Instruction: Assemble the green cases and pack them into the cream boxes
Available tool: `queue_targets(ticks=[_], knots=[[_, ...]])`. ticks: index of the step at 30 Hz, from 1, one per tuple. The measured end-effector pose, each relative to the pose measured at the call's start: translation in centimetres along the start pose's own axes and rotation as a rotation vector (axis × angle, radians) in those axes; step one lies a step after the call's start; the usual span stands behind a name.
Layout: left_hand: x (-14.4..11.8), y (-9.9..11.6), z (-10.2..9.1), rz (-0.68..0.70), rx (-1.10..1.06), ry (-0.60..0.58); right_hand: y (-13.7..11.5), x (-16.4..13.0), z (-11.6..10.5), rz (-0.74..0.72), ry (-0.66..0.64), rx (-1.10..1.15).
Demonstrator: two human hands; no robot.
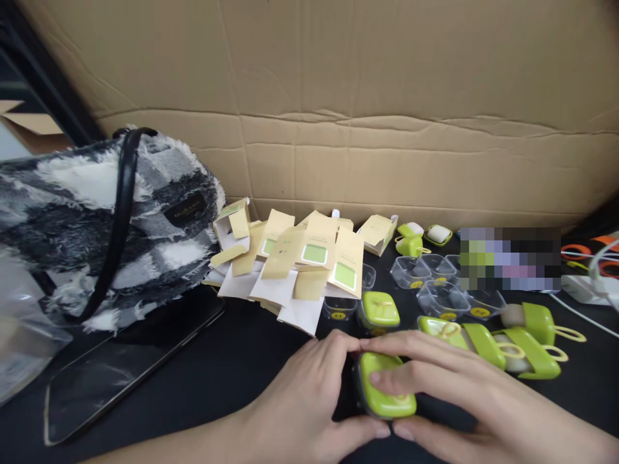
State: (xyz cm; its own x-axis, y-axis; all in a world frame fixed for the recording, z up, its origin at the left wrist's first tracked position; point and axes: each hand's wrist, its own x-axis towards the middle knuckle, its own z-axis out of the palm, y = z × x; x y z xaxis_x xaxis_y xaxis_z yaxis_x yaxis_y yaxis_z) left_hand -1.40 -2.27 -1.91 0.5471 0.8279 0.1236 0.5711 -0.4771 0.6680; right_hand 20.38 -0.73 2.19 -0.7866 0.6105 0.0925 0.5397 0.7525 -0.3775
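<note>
Green-lidded box [380,403] was to the R of the carton pile [280,264] and nearer the person, btwn both hands. L hand [322,380] was part-open, thumb + fingers curved round the box's L side; R hand [449,380] was also part-open, one fingertip on the lid, thumb by the near edge. Both had hold of it. Second lidded box [380,309] stood just R of the pile, clear cups [442,301] further R. Green cases [532,351] w/ yellow loops lay well to the pile's R, nearer than the cups. Shaggy b&w bag [164,180] sat L of the pile, cardboard wall [362,96] behind it.
</note>
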Motion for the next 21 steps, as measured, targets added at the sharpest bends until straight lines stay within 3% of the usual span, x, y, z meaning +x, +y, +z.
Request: queue_targets(ticks=[5,8,10,13,16,19,21], knots=[[-0.3,-0.7,0.7,0.197,0.104,0.187,-0.5,0.3,-0.6,-0.030,0.061,-0.005],[-0.1,-1.0,0.6,0.322,0.231,0.199,0.8,1.2,-2.4,0.053,0.232,0.063],[0.2,-1.0,0.3,0.373,0.351,0.214,2.4,2.8,-3.9,0.132,0.346,-0.054],[0.5,-0.9,0.1,0.412,0.511,0.296,5.0,6.0,-5.4,0.206,0.268,-0.199],[0.6,-0.9,0.2,0.469,0.590,0.412,6.5,8.8,-5.1,0.277,0.140,-0.277],[0.5,-1.1,0.2,0.511,0.646,0.435,6.8,9.8,-4.2,0.305,0.080,-0.321],[0.4,-1.2,0.1,0.515,0.716,0.447,6.7,9.5,-4.3,0.317,0.113,-0.356]])
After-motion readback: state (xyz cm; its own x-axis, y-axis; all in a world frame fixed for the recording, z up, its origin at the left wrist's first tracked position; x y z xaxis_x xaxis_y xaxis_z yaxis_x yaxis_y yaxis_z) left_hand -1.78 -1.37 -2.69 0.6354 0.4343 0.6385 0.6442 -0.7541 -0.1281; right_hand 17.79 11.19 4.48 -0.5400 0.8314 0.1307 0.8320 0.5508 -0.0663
